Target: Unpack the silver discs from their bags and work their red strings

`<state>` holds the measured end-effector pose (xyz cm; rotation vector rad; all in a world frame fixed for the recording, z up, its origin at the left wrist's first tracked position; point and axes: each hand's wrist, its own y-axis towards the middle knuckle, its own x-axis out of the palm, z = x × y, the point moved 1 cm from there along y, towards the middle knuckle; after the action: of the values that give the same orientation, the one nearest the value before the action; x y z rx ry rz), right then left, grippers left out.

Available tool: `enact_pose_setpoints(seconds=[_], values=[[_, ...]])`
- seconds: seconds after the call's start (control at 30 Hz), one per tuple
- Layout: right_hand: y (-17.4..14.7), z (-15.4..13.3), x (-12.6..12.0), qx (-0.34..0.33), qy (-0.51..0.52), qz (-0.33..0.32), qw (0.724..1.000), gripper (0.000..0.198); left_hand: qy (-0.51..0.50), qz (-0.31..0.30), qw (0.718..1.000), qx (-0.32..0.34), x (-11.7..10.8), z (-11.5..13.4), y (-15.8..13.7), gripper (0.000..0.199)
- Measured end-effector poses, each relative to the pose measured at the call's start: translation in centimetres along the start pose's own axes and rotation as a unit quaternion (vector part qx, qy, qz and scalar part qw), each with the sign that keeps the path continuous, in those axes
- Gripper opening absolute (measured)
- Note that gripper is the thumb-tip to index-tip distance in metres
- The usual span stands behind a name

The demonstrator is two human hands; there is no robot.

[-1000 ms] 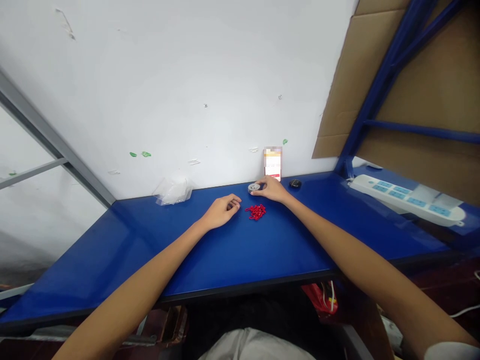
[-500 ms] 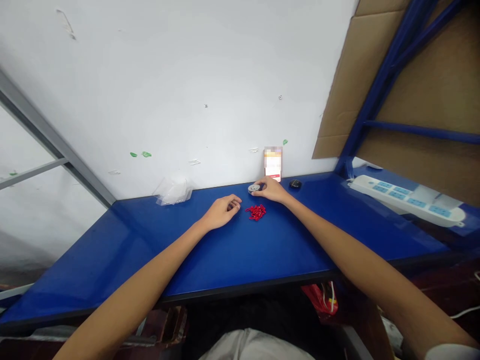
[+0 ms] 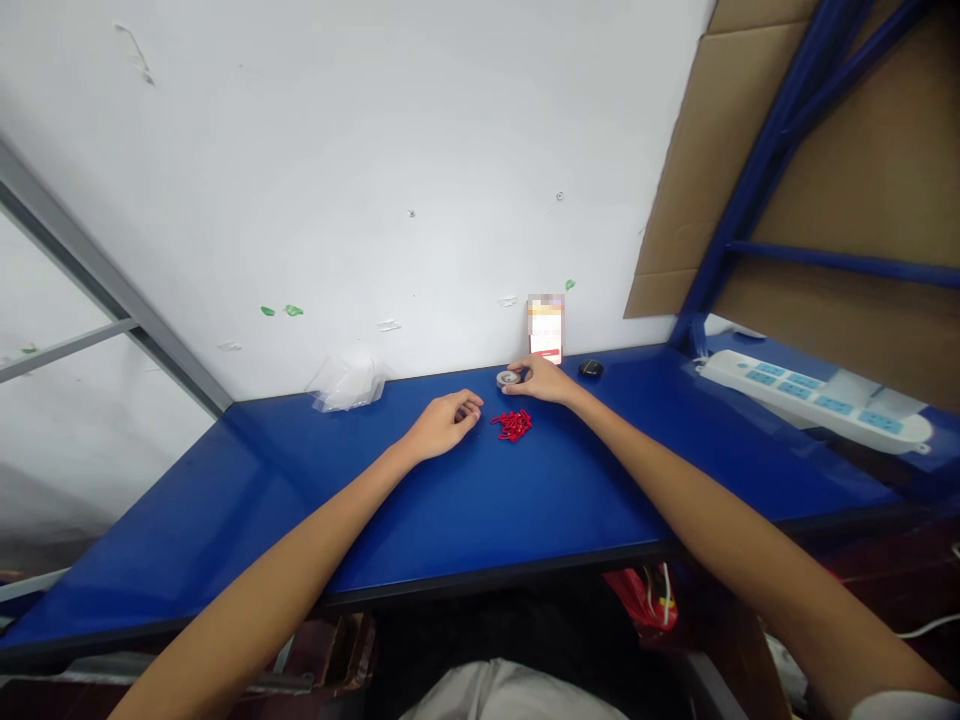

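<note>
My right hand (image 3: 546,381) reaches to the back of the blue table (image 3: 480,510). Its thumb and fingers are around the edge of a small round grey thing (image 3: 507,379), whose exact kind I cannot make out. The thing looks like a low disc with a pale rim and a darker middle. To its left, my left hand (image 3: 444,424) rests on the table, fingers loosely bent and thumb apart, with nothing visible in it. Between and just in front of the hands lies a small heap of red, thin, short pieces (image 3: 512,426).
A phone (image 3: 546,330) with a lit screen leans on the white wall behind my right hand. Right of it lies a small black object (image 3: 591,368). A clear plastic bag (image 3: 349,385) sits at the back left. A white power strip (image 3: 814,400) lies at far right.
The top of the round grey thing looks different: dark marks showed on it before, now a pale rim around a darker middle. Both hands stay in nearly the same place.
</note>
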<state>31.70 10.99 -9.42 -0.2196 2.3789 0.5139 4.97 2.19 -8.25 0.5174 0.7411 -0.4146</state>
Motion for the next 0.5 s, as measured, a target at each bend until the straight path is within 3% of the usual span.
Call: enact_pose_setpoints(seconds=[0.13,0.27,0.5], values=[[0.0,-0.2,0.1,-0.006,-0.035,-0.004,0.999,0.03,0.002,0.0,1.0,-0.003,-0.1,0.2,0.0,0.027],[-0.2,-0.4,0.0,-0.009,-0.069,0.041,0.997,0.035,-0.001,0.002,1.0,-0.006,-0.1,0.4,0.0,0.026],[-0.6,-1.2,-0.8,-0.004,-0.031,0.047,0.998,0.035,-0.002,-0.001,1.0,-0.007,0.0,0.2,0.0,0.026]])
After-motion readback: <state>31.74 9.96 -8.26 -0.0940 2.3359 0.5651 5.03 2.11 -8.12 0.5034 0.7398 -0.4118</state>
